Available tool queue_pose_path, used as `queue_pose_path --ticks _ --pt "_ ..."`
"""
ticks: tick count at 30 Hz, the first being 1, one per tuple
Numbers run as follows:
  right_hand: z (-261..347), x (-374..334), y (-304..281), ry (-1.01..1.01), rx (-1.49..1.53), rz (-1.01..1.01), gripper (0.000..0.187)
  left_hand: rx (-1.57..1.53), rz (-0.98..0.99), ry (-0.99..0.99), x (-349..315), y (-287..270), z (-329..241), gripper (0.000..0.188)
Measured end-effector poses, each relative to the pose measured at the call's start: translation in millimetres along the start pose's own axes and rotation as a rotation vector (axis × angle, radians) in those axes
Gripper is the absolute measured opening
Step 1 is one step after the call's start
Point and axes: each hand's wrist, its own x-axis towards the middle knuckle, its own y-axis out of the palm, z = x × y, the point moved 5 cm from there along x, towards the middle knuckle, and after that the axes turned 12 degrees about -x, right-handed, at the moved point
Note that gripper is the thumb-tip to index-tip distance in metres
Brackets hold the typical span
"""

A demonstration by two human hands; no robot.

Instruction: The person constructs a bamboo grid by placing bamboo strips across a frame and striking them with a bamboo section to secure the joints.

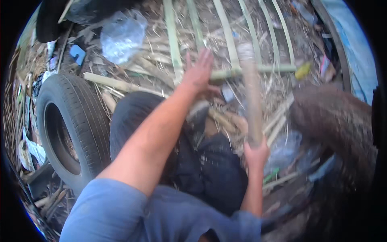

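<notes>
Bamboo-like crossbar (269,69) ran rightward from the left hand (198,73), the nearer one, its fingers spread wide with no visible hold; 6 pale-green slats (225,32) stretched away from the body. Right hand (256,152) was wrapped round a blurred wooden stick (253,101). Littered ground (301,45) below; tyre (78,117) left, dark log (328,115) right.

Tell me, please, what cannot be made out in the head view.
Head view: blur hides the far end of the stick in the right grip.
Head view: the left grip hides whether the green crosspiece runs on behind it.
Head view: the top edge cuts off the green strips.
Head view: the blue sleeve hides part of the tyre.
</notes>
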Motion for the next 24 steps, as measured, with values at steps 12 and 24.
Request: queue_pose_path --ticks 12,24 --pt "19 10 14 0.097 -0.185 0.239 0.041 0.022 -0.007 0.011 -10 1 6 0.135" --pt "35 -8 -31 0.029 0.152 -0.027 0.039 0.015 0.038 0.001 -14 -2 1 0.136"
